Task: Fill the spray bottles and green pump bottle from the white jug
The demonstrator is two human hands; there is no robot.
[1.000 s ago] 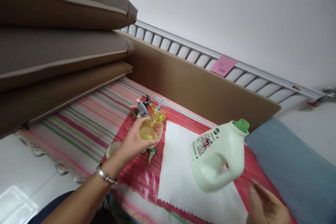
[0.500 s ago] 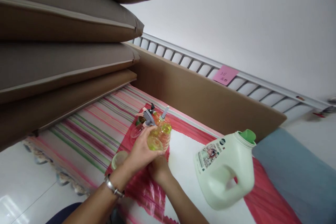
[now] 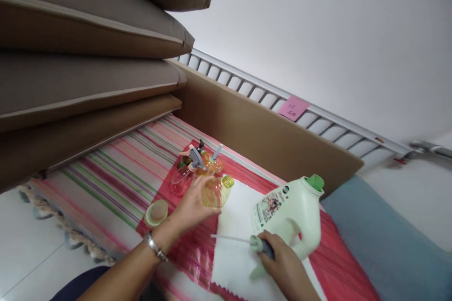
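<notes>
My left hand is wrapped round a clear yellow bottle, which tilts with its bare yellow neck pointing right. In my right hand is a grey and pale green spray nozzle, its thin dip tube stretching left above a white cloth. Beyond my left hand stand several spray bottles, among them a pink one and an orange one with grey triggers. Just behind my right hand stands a large pale green jug, its mouth showing a brighter green piece.
A round pale green cap lies on the red plastic sheet over a striped cloth. The white cloth lies under the jug. Brown cushions are stacked at left; a brown board runs along the back.
My right hand has moved right, away from the yellow bottle, and now holds the spray nozzle out to the side. The bottle's neck has tipped toward the right. The view has shifted slightly.
</notes>
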